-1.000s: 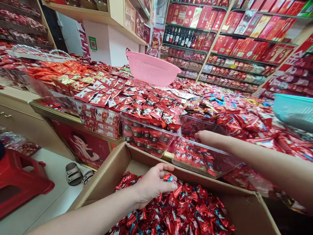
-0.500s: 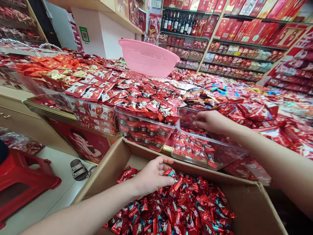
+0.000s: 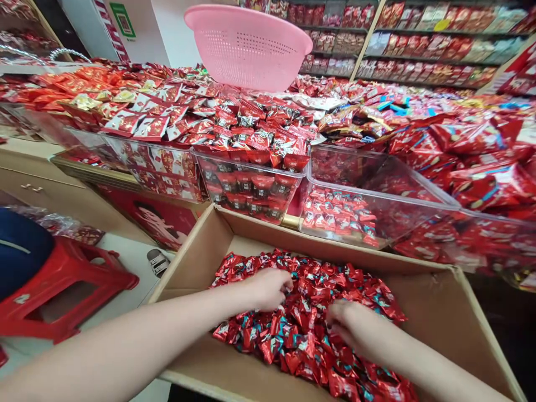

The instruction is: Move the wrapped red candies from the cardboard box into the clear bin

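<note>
Inside the brown cardboard box [image 3: 444, 310]: red-and-teal foil-wrapped candies [image 3: 310, 346]. Right hand [image 3: 352, 324], left hand [image 3: 270, 289]: each grip curled among them, closure and contents impossible to tell. Beyond the box: clear plastic bin [image 3: 404, 215], red wrapped packets [image 3: 335, 212] inside. Risk: a loose grip could spill candies outside the box.

A sweet shop: clear plastic bins [image 3: 389, 204] brim with wrapped sweets [image 3: 255, 131]. Packets [image 3: 435, 49] line the shelves [image 3: 469, 32]; a green-framed QR code [image 3: 122, 21] is posted.
</note>
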The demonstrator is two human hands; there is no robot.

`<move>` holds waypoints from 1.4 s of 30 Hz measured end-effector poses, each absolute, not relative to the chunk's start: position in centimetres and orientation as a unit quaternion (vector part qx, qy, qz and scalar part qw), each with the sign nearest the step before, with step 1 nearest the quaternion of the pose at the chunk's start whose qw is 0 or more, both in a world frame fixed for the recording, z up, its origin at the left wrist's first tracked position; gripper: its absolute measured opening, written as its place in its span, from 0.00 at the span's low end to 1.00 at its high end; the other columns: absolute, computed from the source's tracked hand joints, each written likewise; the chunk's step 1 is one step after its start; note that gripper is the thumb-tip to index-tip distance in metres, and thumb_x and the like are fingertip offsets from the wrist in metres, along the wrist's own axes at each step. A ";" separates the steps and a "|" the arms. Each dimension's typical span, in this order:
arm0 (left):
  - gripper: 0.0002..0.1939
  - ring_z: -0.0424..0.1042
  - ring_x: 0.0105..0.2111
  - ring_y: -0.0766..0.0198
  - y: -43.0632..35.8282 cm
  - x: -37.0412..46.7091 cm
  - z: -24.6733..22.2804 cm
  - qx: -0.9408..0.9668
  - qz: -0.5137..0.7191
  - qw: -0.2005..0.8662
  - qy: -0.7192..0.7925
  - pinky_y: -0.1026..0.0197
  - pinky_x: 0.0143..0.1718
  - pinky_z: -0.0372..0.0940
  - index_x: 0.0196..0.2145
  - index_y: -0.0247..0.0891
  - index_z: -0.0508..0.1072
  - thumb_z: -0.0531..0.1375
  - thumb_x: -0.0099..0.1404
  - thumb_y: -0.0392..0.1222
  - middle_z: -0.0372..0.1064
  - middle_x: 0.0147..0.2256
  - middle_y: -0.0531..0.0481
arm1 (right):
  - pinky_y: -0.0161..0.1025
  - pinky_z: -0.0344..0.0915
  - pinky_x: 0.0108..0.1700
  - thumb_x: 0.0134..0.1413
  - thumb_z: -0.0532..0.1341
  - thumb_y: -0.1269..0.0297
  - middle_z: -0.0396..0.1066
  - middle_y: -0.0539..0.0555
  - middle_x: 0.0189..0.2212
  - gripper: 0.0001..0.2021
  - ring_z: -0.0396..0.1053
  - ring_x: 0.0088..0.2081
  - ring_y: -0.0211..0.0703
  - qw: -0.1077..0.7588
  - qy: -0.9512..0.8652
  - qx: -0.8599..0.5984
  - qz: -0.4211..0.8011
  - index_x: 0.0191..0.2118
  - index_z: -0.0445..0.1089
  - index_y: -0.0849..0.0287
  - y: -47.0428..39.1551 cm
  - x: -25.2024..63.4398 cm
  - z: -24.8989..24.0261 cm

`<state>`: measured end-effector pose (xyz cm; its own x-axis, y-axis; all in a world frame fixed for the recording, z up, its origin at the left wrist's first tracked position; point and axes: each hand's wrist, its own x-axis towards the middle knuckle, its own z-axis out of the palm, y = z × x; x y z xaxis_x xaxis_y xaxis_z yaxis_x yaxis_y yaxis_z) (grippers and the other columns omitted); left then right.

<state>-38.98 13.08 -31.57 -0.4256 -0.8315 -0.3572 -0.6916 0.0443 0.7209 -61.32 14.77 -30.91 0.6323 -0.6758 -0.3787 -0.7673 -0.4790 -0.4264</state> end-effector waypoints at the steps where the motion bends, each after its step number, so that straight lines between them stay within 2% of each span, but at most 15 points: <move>1: 0.13 0.67 0.39 0.50 12.4 -38.4 -31.8 0.547 -0.411 0.082 -0.725 0.53 0.40 0.58 0.33 0.37 0.71 0.56 0.49 0.28 0.68 0.35 0.43 | 0.37 0.61 0.35 0.49 0.48 0.74 0.68 0.54 0.29 0.10 0.66 0.31 0.41 0.276 0.433 -0.855 0.070 0.28 0.66 0.59 14.3 -61.9 -31.2; 4: 0.15 0.62 0.44 0.47 10.4 -37.1 -32.4 0.570 -0.329 0.068 -0.750 0.51 0.45 0.53 0.35 0.35 0.72 0.55 0.49 0.26 0.67 0.38 0.39 | 0.37 0.61 0.34 0.51 0.49 0.69 0.69 0.54 0.29 0.08 0.66 0.31 0.41 0.273 0.456 -0.846 0.038 0.30 0.65 0.59 13.2 -62.8 -31.7; 8: 0.19 0.59 0.47 0.51 8.7 -37.9 -33.8 0.552 -0.273 0.048 -0.787 0.55 0.48 0.51 0.43 0.38 0.69 0.54 0.54 0.27 0.66 0.44 0.41 | 0.37 0.61 0.36 0.52 0.51 0.67 0.69 0.54 0.30 0.08 0.66 0.33 0.42 0.275 0.451 -0.849 0.034 0.31 0.66 0.58 13.0 -62.4 -32.7; 10: 0.18 0.58 0.48 0.51 8.3 -39.2 -34.3 0.548 -0.249 0.038 -0.798 0.53 0.48 0.51 0.45 0.39 0.68 0.54 0.57 0.30 0.66 0.45 0.42 | 0.37 0.61 0.37 0.53 0.50 0.66 0.68 0.55 0.31 0.08 0.66 0.34 0.43 0.264 0.443 -0.857 0.032 0.32 0.66 0.59 13.3 -62.1 -32.9; 13: 0.11 0.59 0.47 0.52 8.1 -41.1 -34.6 0.550 -0.212 0.013 -0.808 0.50 0.46 0.53 0.41 0.36 0.70 0.55 0.59 0.34 0.67 0.41 0.42 | 0.37 0.61 0.37 0.53 0.50 0.67 0.68 0.55 0.32 0.08 0.66 0.35 0.43 0.262 0.444 -0.856 0.028 0.32 0.66 0.59 13.7 -61.9 -32.8; 16: 0.06 0.63 0.43 0.55 8.1 -42.0 -34.1 0.542 -0.180 0.002 -0.821 0.49 0.44 0.56 0.34 0.33 0.71 0.55 0.59 0.31 0.68 0.36 0.44 | 0.38 0.61 0.38 0.51 0.52 0.68 0.69 0.55 0.32 0.07 0.66 0.35 0.44 0.274 0.451 -0.849 0.021 0.32 0.67 0.59 13.8 -62.1 -32.4; 20: 0.08 0.67 0.37 0.54 8.8 -41.1 -32.0 0.480 -0.182 0.030 -0.858 0.53 0.40 0.59 0.28 0.33 0.73 0.55 0.56 0.27 0.70 0.30 0.43 | 0.39 0.61 0.37 0.51 0.52 0.68 0.68 0.54 0.31 0.07 0.65 0.34 0.43 0.303 0.471 -0.828 -0.030 0.32 0.67 0.59 13.6 -62.1 -32.0; 22: 0.08 0.68 0.36 0.59 9.7 -40.5 -30.4 0.427 -0.206 0.056 -0.878 0.59 0.38 0.61 0.32 0.38 0.74 0.56 0.57 0.31 0.71 0.32 0.47 | 0.39 0.62 0.37 0.51 0.53 0.66 0.67 0.55 0.33 0.11 0.65 0.33 0.42 0.346 0.477 -0.803 -0.096 0.40 0.65 0.60 13.6 -61.9 -31.7; 25: 0.09 0.68 0.37 0.67 11.3 -40.3 -28.2 0.371 -0.252 0.110 -0.887 0.68 0.40 0.61 0.35 0.41 0.74 0.56 0.58 0.33 0.70 0.36 0.51 | 0.39 0.64 0.37 0.51 0.55 0.61 0.66 0.55 0.36 0.25 0.65 0.33 0.40 0.492 0.458 -0.711 -0.209 0.55 0.52 0.57 13.8 -60.9 -30.5; 27: 0.09 0.68 0.38 0.67 12.1 -40.7 -27.1 0.367 -0.320 0.190 -0.853 0.68 0.41 0.61 0.31 0.38 0.74 0.56 0.55 0.29 0.69 0.36 0.50 | 0.40 0.65 0.39 0.50 0.58 0.58 0.67 0.54 0.36 0.24 0.66 0.36 0.40 0.588 0.430 -0.630 -0.268 0.53 0.54 0.56 13.9 -60.1 -29.4; 29: 0.09 0.67 0.37 0.66 12.8 -41.2 -26.5 0.375 -0.434 0.287 -0.767 0.65 0.41 0.61 0.26 0.35 0.72 0.56 0.51 0.26 0.67 0.35 0.49 | 0.39 0.65 0.40 0.48 0.59 0.56 0.68 0.54 0.35 0.19 0.67 0.37 0.41 0.630 0.420 -0.576 -0.309 0.46 0.60 0.57 14.0 -59.5 -28.3; 31: 0.09 0.67 0.38 0.64 13.2 -41.6 -26.1 0.370 -0.575 0.353 -0.639 0.62 0.41 0.61 0.29 0.35 0.69 0.57 0.49 0.26 0.66 0.34 0.50 | 0.38 0.66 0.38 0.47 0.60 0.56 0.69 0.54 0.34 0.16 0.68 0.36 0.41 0.622 0.433 -0.561 -0.333 0.40 0.63 0.58 14.1 -59.1 -27.5; 34: 0.15 0.67 0.37 0.66 13.6 -41.8 -25.8 0.355 -0.705 0.404 -0.463 0.62 0.38 0.62 0.37 0.36 0.65 0.61 0.50 0.31 0.66 0.35 0.50 | 0.38 0.66 0.40 0.48 0.61 0.58 0.69 0.56 0.37 0.15 0.68 0.38 0.41 0.558 0.450 -0.595 -0.364 0.41 0.63 0.58 14.3 -59.1 -26.9; 38: 0.14 0.66 0.32 0.70 13.5 -41.7 -25.5 0.385 -0.703 0.429 -0.417 0.64 0.37 0.61 0.35 0.33 0.66 0.64 0.50 0.35 0.66 0.31 0.52 | 0.38 0.67 0.41 0.49 0.60 0.59 0.67 0.58 0.41 0.17 0.66 0.43 0.44 0.484 0.470 -0.647 -0.355 0.45 0.61 0.57 14.6 -59.4 -27.0; 42: 0.16 0.66 0.33 0.68 13.2 -41.4 -25.6 0.396 -0.696 0.425 -0.422 0.63 0.38 0.61 0.35 0.33 0.66 0.64 0.48 0.35 0.67 0.31 0.50 | 0.37 0.67 0.41 0.51 0.58 0.61 0.67 0.56 0.39 0.10 0.67 0.41 0.43 0.396 0.454 -0.720 -0.344 0.40 0.65 0.57 14.6 -59.3 -27.0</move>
